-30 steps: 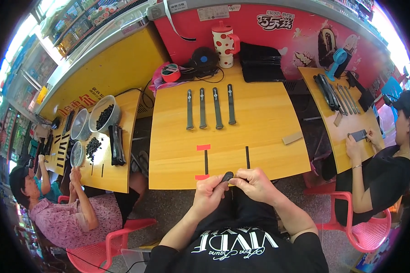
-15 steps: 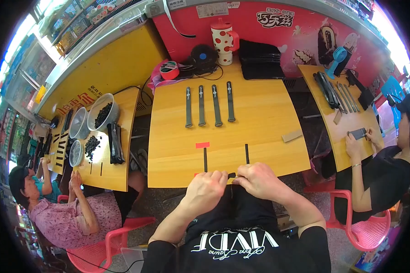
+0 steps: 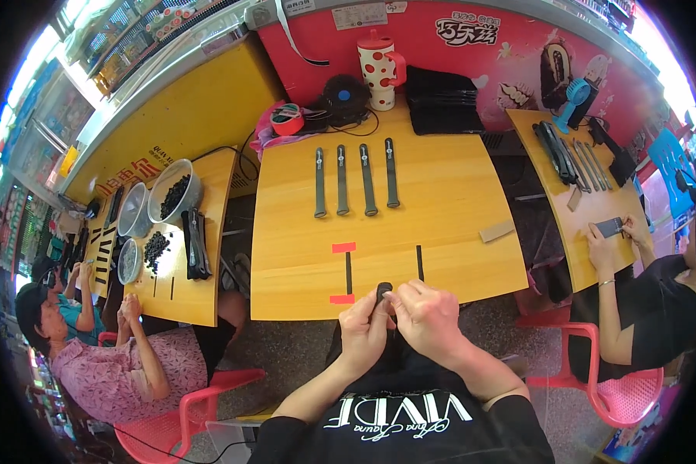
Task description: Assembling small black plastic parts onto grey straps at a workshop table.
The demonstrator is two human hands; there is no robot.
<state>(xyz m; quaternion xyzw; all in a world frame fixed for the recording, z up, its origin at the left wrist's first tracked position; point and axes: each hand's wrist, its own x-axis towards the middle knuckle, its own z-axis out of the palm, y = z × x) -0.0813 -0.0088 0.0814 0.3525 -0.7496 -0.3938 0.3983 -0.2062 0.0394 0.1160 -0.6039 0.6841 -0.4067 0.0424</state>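
My left hand [image 3: 366,329] and my right hand [image 3: 428,317] meet at the near edge of the yellow table [image 3: 448,193]. Together they pinch a small black strap [image 3: 383,291] whose rounded end sticks up between the fingers. Just beyond it a black line [image 3: 348,272] runs between two red tape marks [image 3: 343,248], and a second black line [image 3: 420,262] lies to the right. Farther back several dark straps [image 3: 352,180] lie side by side in a row.
A stack of black items [image 3: 441,100], a red-dotted white jug [image 3: 378,65], a small black fan [image 3: 343,97] and tape rolls [image 3: 288,118] sit at the table's far edge. A cardboard piece [image 3: 496,230] lies right. People work at side tables left and right; red chairs [image 3: 197,406] stand nearby.
Both hands dropped toward my lap with the strap, then rose back to the table's near edge. The strap's end shows again between my fingers.
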